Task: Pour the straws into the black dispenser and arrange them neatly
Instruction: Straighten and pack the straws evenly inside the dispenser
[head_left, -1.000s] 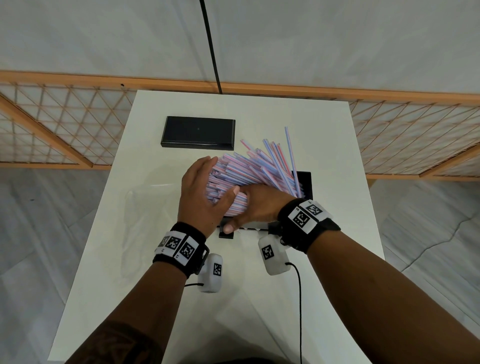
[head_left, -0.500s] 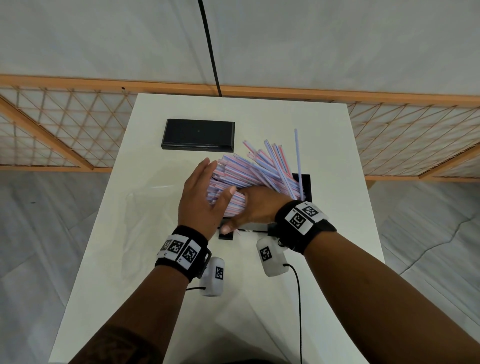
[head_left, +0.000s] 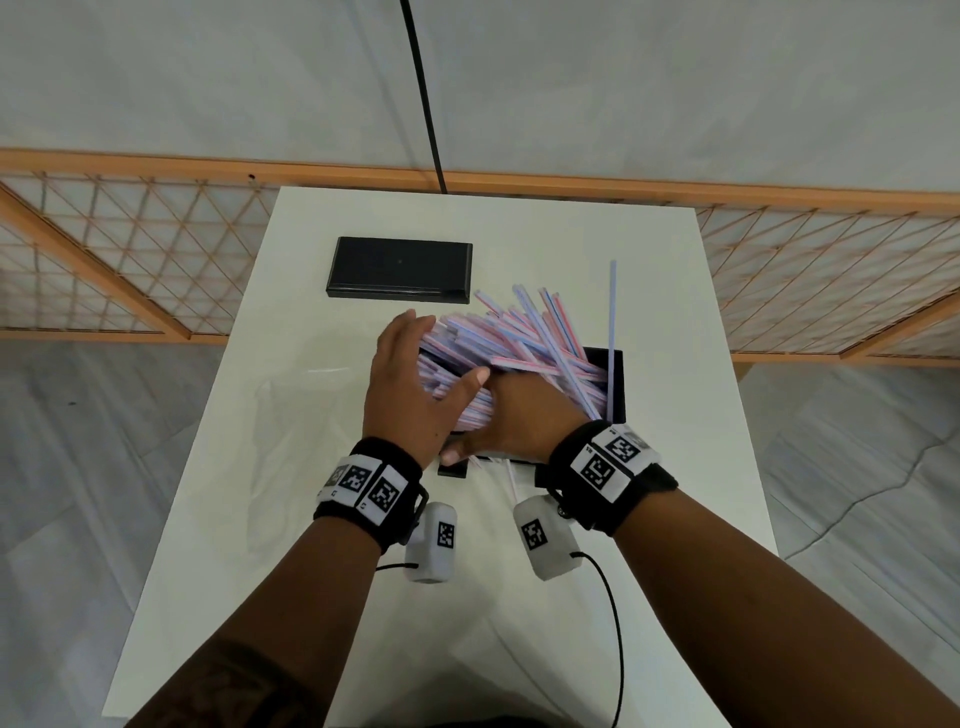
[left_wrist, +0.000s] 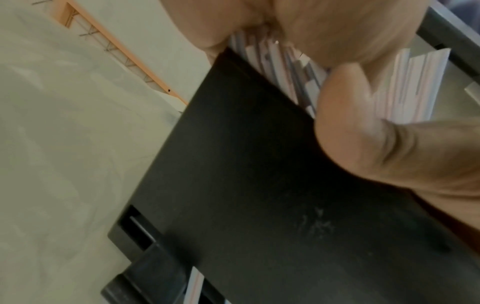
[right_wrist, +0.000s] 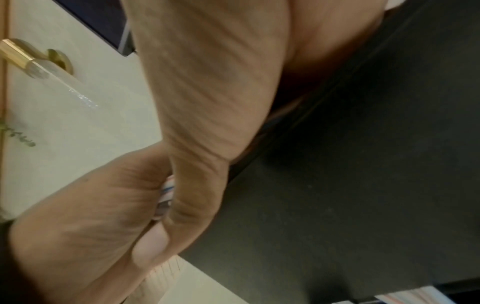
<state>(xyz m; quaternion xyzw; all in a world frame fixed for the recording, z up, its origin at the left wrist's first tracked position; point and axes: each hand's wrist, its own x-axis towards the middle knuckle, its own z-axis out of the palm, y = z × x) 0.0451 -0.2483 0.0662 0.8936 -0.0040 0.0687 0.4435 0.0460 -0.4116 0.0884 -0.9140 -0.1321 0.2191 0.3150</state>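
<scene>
Head cam shows a white table (head_left: 519, 234) with both hands bunched around a fat bundle of pink-and-blue striped straws (head_left: 519, 348) sitting in the black dispenser (head_left: 618, 384), which is near the table's right edge. The left hand (head_left: 410, 384) has its fingers fairly straight and lies flat against the left end of the bundle, thumb hooked over the top. The right hand (head_left: 514, 415) is tucked in just beside it, touching it, thumb pointing down past the dispenser's front; its fingers are buried in the straws so can't tell how they're curled. Straws are pretty messy, fanning up and to the right, and one stands almost upright at the right end.

Left wrist cam is blurry but shows the dispenser's black wall (left_wrist: 259, 185) with straw ends poking above it and a thumb pressed on them.

A black lid (head_left: 400, 270) lies flat farther back on the table, well apart from the hands.
</scene>
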